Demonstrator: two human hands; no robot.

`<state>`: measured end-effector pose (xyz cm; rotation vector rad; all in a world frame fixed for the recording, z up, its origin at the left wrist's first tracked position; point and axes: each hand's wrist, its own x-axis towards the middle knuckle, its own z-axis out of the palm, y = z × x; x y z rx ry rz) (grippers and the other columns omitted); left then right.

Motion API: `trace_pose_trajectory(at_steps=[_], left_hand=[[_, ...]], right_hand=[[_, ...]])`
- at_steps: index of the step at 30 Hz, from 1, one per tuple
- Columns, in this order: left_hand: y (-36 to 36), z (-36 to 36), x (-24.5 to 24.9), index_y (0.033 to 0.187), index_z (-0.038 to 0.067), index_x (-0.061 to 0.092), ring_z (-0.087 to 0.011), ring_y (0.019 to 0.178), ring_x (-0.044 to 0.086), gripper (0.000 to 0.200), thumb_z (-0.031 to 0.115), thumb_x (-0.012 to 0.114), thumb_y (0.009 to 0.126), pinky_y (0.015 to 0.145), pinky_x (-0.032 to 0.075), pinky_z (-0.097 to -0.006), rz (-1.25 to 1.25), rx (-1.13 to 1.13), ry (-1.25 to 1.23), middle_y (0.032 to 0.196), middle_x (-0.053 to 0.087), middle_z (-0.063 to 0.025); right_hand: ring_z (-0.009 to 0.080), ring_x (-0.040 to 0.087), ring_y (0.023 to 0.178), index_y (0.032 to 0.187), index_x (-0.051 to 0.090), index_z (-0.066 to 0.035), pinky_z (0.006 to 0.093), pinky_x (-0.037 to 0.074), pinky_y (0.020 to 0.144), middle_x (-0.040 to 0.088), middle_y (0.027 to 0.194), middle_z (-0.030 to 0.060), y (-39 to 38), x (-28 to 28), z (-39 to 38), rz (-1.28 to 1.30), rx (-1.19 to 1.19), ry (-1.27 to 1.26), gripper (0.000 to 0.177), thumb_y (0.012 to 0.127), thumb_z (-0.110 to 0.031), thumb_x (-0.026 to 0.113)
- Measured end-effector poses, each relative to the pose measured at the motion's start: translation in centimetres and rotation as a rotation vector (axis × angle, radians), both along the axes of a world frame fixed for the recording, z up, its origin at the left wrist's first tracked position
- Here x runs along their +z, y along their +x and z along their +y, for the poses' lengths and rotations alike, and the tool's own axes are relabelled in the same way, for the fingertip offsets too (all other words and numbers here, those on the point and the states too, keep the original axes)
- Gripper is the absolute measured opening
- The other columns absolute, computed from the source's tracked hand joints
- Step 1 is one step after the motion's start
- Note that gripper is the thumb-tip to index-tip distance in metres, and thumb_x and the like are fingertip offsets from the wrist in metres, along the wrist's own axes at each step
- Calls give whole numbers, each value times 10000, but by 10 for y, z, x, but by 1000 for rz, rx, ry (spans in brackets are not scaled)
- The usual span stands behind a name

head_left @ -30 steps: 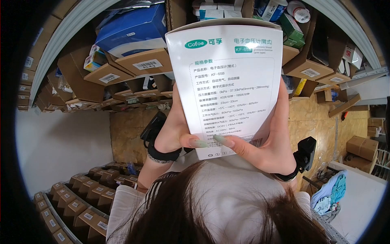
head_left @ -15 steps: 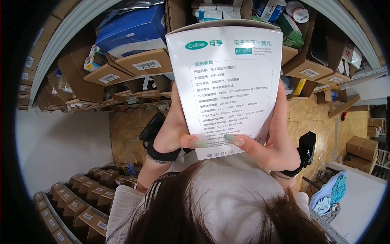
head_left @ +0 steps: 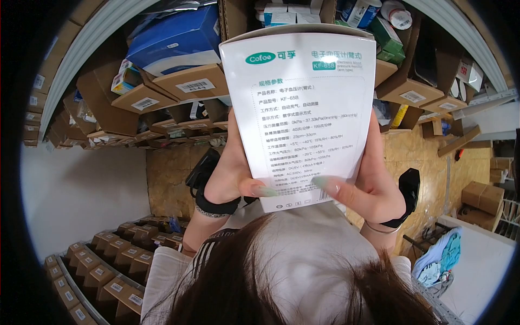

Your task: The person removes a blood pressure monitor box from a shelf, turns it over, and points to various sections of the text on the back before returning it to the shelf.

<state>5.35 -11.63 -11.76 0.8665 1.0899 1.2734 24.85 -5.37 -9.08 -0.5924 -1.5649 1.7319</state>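
Note:
A white blood pressure monitor box [head_left: 303,119] with green Cofoe lettering is held up in front of me, its printed specification side facing the camera. My left hand [head_left: 233,168] grips its left edge, the thumb lying across the lower front. On the right edge is my right hand [head_left: 368,189], with its thumb over the lower print near a barcode. The other fingers of both hands are hidden behind the box. Black straps with dark devices sit on both wrists.
Shelves of open cardboard bins stand ahead, one with a blue box [head_left: 176,43], another with bottles [head_left: 398,15]. Smaller labelled bins [head_left: 116,290] line a rack at lower left. Cardboard boxes [head_left: 482,197] and a bag of cloth [head_left: 439,260] are at right.
My right thumb has slid slightly right across the box, uncovering part of the barcode. The box tilts very slightly; both hands still hold it.

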Motion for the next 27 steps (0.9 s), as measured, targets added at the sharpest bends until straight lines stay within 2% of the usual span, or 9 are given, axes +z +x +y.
trace_pose_trajectory(at_steps=[2, 5, 7, 10, 14, 16, 19, 27], left_hand=[[0, 0, 0, 1373, -10, 22, -259, 1279, 302, 1417, 672, 794, 401, 1045, 263, -396, -1, 2, 1, 1359, 286, -150], [3, 0, 2, 1377, -8, 14, -261, 1279, 300, 1429, 660, 804, 392, 1048, 256, -393, -17, 24, -6, 1362, 286, -148], [4, -1, 3, 1380, 2, 17, -252, 1274, 301, 1423, 642, 817, 392, 1047, 253, -387, -48, 46, 0, 1360, 293, -145], [5, -2, 5, 1384, 20, 21, -237, 1270, 303, 1405, 622, 826, 402, 1044, 258, -382, -59, 53, 10, 1362, 295, -140], [6, -1, 3, 1383, 30, 32, -226, 1264, 310, 1386, 620, 825, 411, 1039, 267, -378, -68, 48, 30, 1361, 299, -133], [5, -2, 4, 1380, 32, 46, -225, 1262, 315, 1368, 614, 826, 419, 1036, 271, -377, -104, 38, 2, 1360, 301, -129], [3, -2, 1, 1377, 26, 56, -224, 1261, 319, 1352, 609, 826, 431, 1034, 274, -375, -88, 23, 18, 1357, 305, -129], [5, -1, 5, 1373, 14, 58, -226, 1262, 323, 1370, 653, 802, 417, 1034, 283, -379, -46, 39, 9, 1358, 301, -132]], right_hand=[[261, 293, 1301, 1421, 16, 19, 338, 200, 1064, 285, 1397, 189, -1, 0, 0, -10, 21, 86, 988, 649, 63, 631], [259, 328, 1278, 1415, 5, 24, 347, 247, 1048, 304, 1372, 187, -6, 0, -4, 45, 8, -3, 1040, 627, -3, 682], [256, 359, 1255, 1406, -10, 30, 359, 301, 1024, 318, 1350, 185, -6, -5, -9, -57, -88, 84, 1095, 604, -56, 731], [251, 382, 1237, 1399, -16, 29, 364, 328, 1012, 327, 1336, 179, -1, -4, -10, -164, -46, 150, 1121, 591, -86, 753], [255, 386, 1234, 1399, 3, 25, 368, 332, 1011, 330, 1331, 181, -9, -5, -15, -55, -104, 154, 1116, 586, -94, 759], [256, 417, 1209, 1397, 14, 22, 367, 363, 989, 349, 1314, 185, -11, -4, -14, -126, -147, 304, 1107, 593, -89, 767], [253, 450, 1179, 1393, 24, 25, 360, 396, 961, 372, 1291, 186, -13, -4, -15, -243, -190, 330, 1071, 620, -68, 758], [251, 457, 1176, 1392, 7, 31, 356, 406, 953, 369, 1295, 195, -10, -4, -17, -153, -120, 267, 979, 712, -40, 707]])
